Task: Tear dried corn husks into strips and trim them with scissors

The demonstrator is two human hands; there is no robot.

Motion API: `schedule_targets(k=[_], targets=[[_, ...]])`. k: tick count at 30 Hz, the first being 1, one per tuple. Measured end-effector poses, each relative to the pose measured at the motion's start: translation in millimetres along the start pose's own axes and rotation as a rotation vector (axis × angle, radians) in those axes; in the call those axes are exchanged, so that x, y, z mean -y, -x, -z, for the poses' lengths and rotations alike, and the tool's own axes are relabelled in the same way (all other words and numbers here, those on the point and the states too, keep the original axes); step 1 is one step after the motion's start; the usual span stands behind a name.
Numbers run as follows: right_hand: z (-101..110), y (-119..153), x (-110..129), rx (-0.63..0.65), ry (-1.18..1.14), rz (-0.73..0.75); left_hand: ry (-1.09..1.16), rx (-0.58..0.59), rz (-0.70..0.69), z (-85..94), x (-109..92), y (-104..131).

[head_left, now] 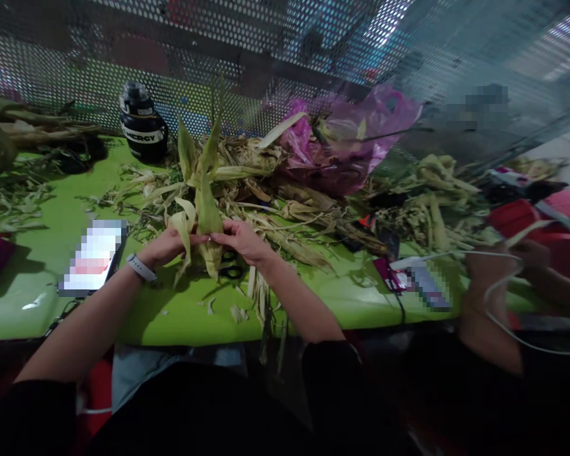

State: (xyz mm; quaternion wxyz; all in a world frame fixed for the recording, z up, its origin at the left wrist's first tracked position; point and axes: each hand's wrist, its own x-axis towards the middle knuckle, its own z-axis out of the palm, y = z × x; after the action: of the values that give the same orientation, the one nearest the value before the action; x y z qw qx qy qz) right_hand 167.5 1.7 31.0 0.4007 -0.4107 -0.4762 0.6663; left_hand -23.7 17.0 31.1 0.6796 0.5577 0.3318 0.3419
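Observation:
Both of my hands meet over a bundle of pale green corn husks [208, 212], its long pointed leaves standing up away from me. My left hand [165, 246], with a light watch band at the wrist, is closed on the bundle's left side, where one strip curls over the fingers. From the right, my right hand [244, 242] pinches the lower part with thumb and fingers. Black-handled scissors [231, 271] lie on the green tabletop [171, 323] just below, partly hidden. Loose husk strips [261, 291] hang over the near edge.
A dark bottle [145, 130] stands behind, near a perforated metal screen [247, 69]. Heaped husks [308, 209] and a pink plastic bag [361, 152] fill the back. A phone [94, 256] lies left. At right, another person's hands [498, 266] are near a white cable [491, 291].

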Motion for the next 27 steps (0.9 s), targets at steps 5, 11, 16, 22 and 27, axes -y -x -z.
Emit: schedule_targets(k=[5, 11, 16, 22, 27], targets=[[-1, -2, -4, -0.057, 0.062, 0.075, -0.165, 0.097, 0.03, 11.0, 1, 0], [6, -6, -10, -0.259, 0.465, 0.362, -0.422, -0.159, -0.167, 7.4, 3, -5], [9, -6, -8, -0.267, 0.532, 0.397, -0.307, -0.213, -0.122, 2.0, 2, -5], [5, -6, -1, -0.117, 0.279, 0.302, -0.035, -0.017, -0.006, 6.9, 8, -5], [2, -3, 0, -0.086, 0.257, 0.281, -0.017, 0.042, 0.046, 8.9, 10, -4]])
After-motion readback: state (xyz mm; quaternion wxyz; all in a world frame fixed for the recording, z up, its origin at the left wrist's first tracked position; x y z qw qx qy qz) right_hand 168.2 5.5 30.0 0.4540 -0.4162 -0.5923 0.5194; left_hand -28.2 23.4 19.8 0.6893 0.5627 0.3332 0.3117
